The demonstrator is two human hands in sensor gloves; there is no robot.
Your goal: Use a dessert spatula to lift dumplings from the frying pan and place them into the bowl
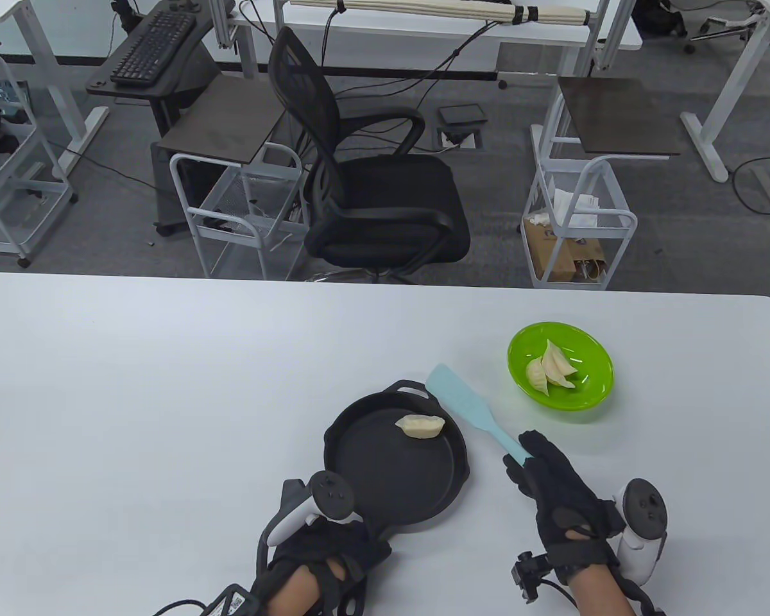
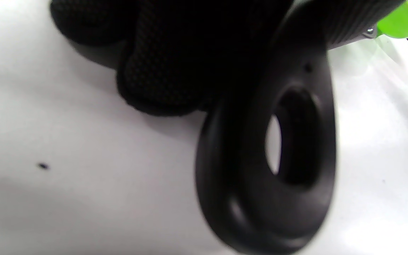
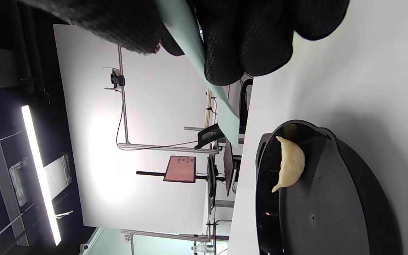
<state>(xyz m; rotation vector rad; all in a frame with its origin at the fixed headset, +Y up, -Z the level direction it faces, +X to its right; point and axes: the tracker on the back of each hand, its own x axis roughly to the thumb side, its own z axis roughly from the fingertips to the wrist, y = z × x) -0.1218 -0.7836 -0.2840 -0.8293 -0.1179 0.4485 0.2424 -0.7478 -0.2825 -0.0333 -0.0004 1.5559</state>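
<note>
In the table view, the frying pan (image 1: 394,465) lies near the front edge of the table (image 1: 167,385), and one dumpling (image 1: 419,426) is left in it, close to the rim at about 1 o'clock. The left hand (image 1: 324,555) is at the pan's handle at 7 o'clock, while the right hand (image 1: 561,494) holds the handle of the pale blue dessert spatula (image 1: 468,410), whose blade points to 11 o'clock and sits over the pan's rim near the small helper handle. The green bowl (image 1: 593,378), at 2 o'clock from the pan, already contains what look like two dumplings (image 1: 552,371). In the left wrist view, the gloved fingers (image 2: 161,71) are curled around the handle just above its hanging loop (image 2: 267,198), so this grip is firm. In the right wrist view, the fingers (image 3: 246,42) pinch the thin spatula (image 3: 221,106), and the last dumpling (image 3: 290,164) rests against the pan's wall (image 3: 266,198). I judge that the dumpling is light, soft and perhaps a little slippery, so it is better not to squeeze it; the blade should slide under its flat belly from the open side. The spatula seems flexible, so the hold on it should be steady. The pan looks heavy and stiff.
</note>
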